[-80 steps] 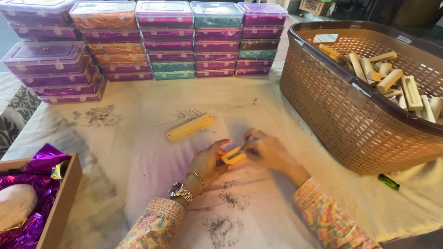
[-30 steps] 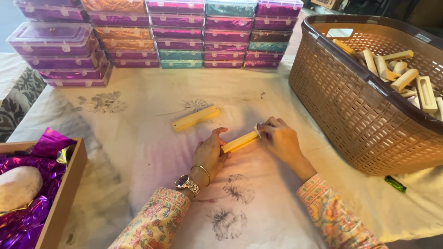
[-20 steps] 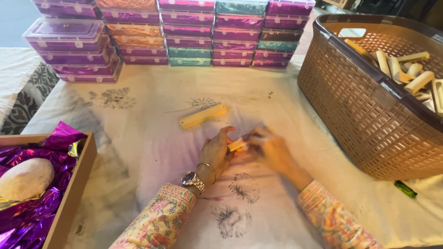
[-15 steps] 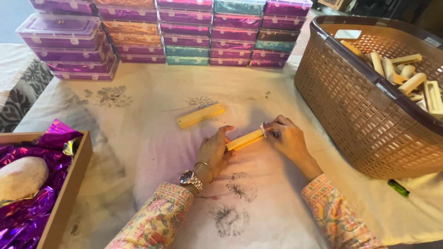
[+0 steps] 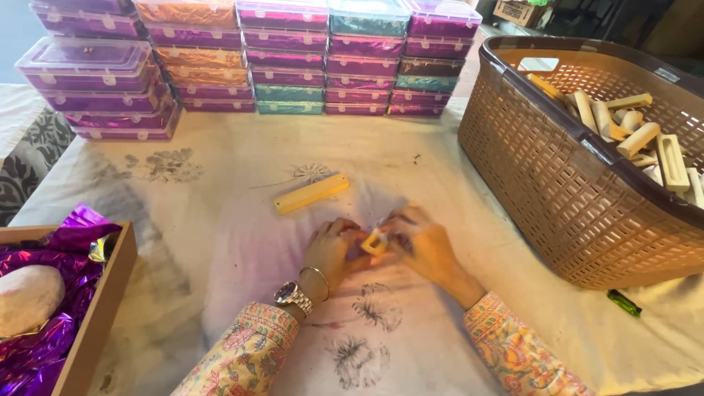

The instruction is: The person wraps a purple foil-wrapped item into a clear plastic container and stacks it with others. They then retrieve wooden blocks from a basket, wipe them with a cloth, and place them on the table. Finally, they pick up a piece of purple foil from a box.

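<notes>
Floral-printed sleeves in yellow and pink come up from the near edge, and the left wrist wears a watch (image 5: 292, 296) and a thin bangle. The left hand (image 5: 330, 249) and the right hand (image 5: 424, 246) meet over a cream cloth (image 5: 220, 242) stamped with dark flower prints. Between them sits a small yellow wooden block (image 5: 374, 242), blurred; the fingers of both hands are curled in around it, gripping it from either side just above the cloth.

At the near left stands a wooden tray (image 5: 103, 308) lined with crumpled purple foil (image 5: 51, 352), a pale rounded lump (image 5: 28, 297) lying in it. A small green wrapped thing (image 5: 623, 302) lies on the cloth at the right.

Just beyond the hands, apart from them, a second yellow wooden bar (image 5: 311, 193) lies flat and slanted. To the right a brown plastic basket (image 5: 557, 183) holds a heap of pale wooden pieces (image 5: 631, 125). Farthest back, clear-lidded plastic boxes (image 5: 286, 59) filled with purple, orange and teal foil stand in stacks in a row.
</notes>
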